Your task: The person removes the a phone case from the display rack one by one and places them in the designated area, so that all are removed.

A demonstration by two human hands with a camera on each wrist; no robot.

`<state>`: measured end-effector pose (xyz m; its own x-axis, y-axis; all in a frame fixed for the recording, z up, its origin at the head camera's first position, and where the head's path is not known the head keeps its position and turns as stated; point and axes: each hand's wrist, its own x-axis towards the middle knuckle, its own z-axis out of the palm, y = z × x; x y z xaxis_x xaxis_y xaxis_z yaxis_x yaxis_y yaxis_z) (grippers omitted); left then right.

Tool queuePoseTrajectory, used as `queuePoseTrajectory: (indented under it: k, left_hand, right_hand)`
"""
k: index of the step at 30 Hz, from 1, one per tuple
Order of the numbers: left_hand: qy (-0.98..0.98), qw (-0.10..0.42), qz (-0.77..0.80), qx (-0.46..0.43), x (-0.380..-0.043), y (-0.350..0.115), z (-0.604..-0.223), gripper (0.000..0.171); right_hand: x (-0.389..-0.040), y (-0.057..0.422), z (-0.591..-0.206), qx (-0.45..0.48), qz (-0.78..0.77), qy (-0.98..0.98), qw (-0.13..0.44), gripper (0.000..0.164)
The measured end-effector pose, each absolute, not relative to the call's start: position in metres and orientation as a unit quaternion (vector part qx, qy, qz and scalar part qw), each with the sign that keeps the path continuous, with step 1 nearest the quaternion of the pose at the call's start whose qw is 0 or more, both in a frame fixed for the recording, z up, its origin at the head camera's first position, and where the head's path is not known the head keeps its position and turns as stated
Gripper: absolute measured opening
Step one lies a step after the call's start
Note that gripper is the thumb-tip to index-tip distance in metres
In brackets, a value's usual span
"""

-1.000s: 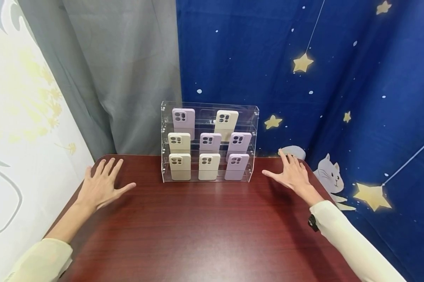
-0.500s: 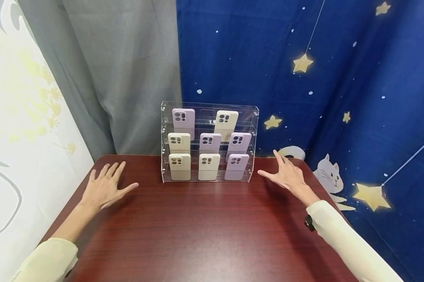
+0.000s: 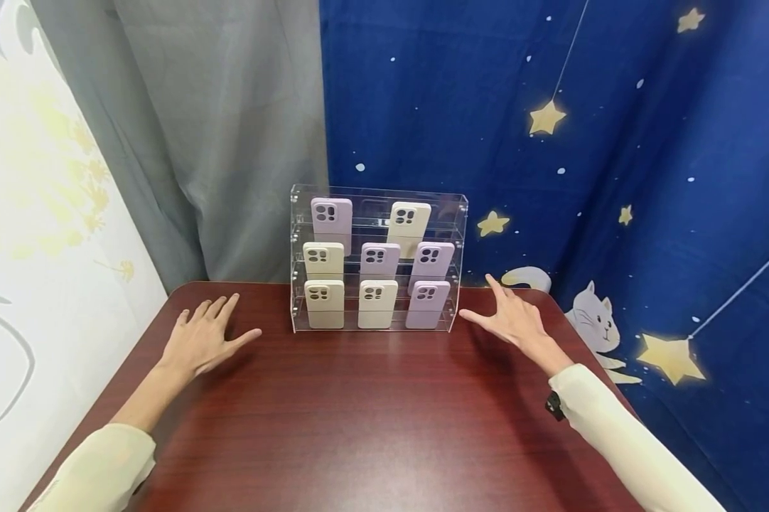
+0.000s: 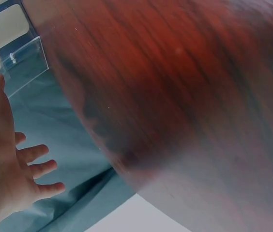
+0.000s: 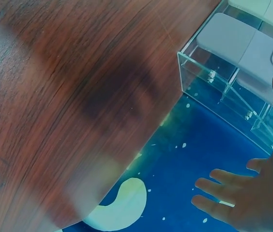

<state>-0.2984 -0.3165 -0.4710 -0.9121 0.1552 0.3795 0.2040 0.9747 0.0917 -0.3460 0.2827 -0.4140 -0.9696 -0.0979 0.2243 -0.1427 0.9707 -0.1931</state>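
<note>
A clear acrylic tiered stand (image 3: 459,249) stands at the back of the table and bears several phone cases. In its front row are two cream cases, one of them in the middle (image 3: 377,313), and a lilac case (image 3: 428,313) at the right. The middle row has one cream case (image 3: 323,257) and two lilac ones; on top are a lilac case (image 3: 332,217) and a cream case (image 3: 409,222). My left hand (image 3: 200,343), fingers spread, is left of the stand and holds nothing. Right of the stand, my right hand (image 3: 515,320) is also spread and bare, its thumb pointing at the stand's side.
The dark red-brown wooden table (image 3: 359,412) has rounded back corners. Behind it hang a grey curtain (image 3: 231,142) and a blue curtain (image 3: 423,107) with stars and a cat. A white patterned cloth (image 3: 33,284) hangs along the left side.
Both hands have moved inward, the left to the right and the right to the left, nearer the stand. The phone cases keep their places.
</note>
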Motion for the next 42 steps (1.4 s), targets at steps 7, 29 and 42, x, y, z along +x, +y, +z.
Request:
queuePoseTrajectory:
  k: [7, 29, 42]
  left_hand:
    - [-0.976, 0.185, -0.065, -0.097, -0.305, -0.307, -0.471, 0.102]
    - [-0.972, 0.185, -0.095, -0.112, -0.324, -0.28, -0.472, 0.098]
    - [-0.967, 0.173, -0.14, -0.123, -0.336, -0.27, -0.476, 0.097]
  right_hand:
    - [-0.348, 0.275, -0.413, 0.069, 0.117, -0.984, 0.116, 0.115]
    - [-0.349, 0.261, -0.408, 0.102, 0.149, -0.975, 0.125, 0.109]
    - [-0.352, 0.25, -0.41, 0.133, 0.186, -0.963, 0.14, 0.098]
